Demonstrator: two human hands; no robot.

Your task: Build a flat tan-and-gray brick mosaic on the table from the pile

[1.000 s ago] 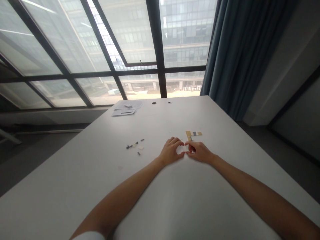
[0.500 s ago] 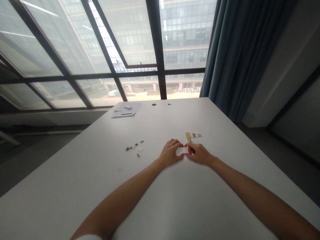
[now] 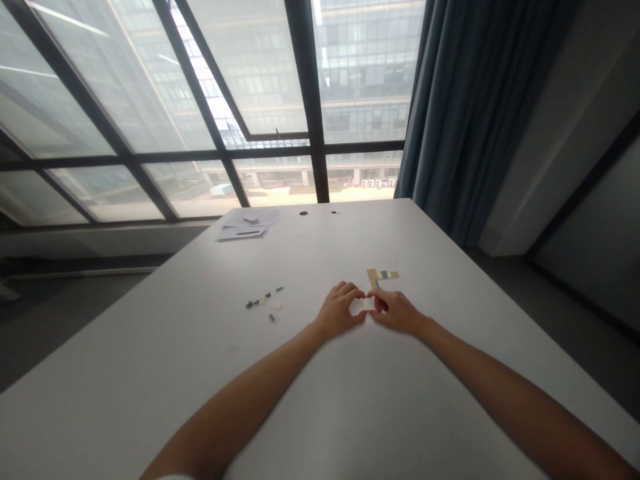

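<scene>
A small pale, flat building piece point(image 3: 367, 305) sits between my two hands, low over the white table point(image 3: 300, 267). My left hand point(image 3: 341, 311) grips its left side with thumb and fingertips, curved into a C shape. From the right, my right hand point(image 3: 399, 311) pinches the same piece with its fingers curled. Part of the piece is covered by fingertips. Just beyond my right hand lies an assembled group of tan, white and grey pieces point(image 3: 372, 274), its near end partly hidden by the fingers.
Several loose dark and pale pieces point(image 3: 257, 303) are scattered left of my hands. Papers point(image 3: 243, 232) with a small white object lie at the far left corner. Two small dark round spots point(image 3: 303, 213) mark the far edge. Windows and a blue curtain point(image 3: 450, 133) stand behind.
The view has shifted slightly, so the table things appear a little lower and further left. Both hands keep nearly the same grip on the pale piece.
</scene>
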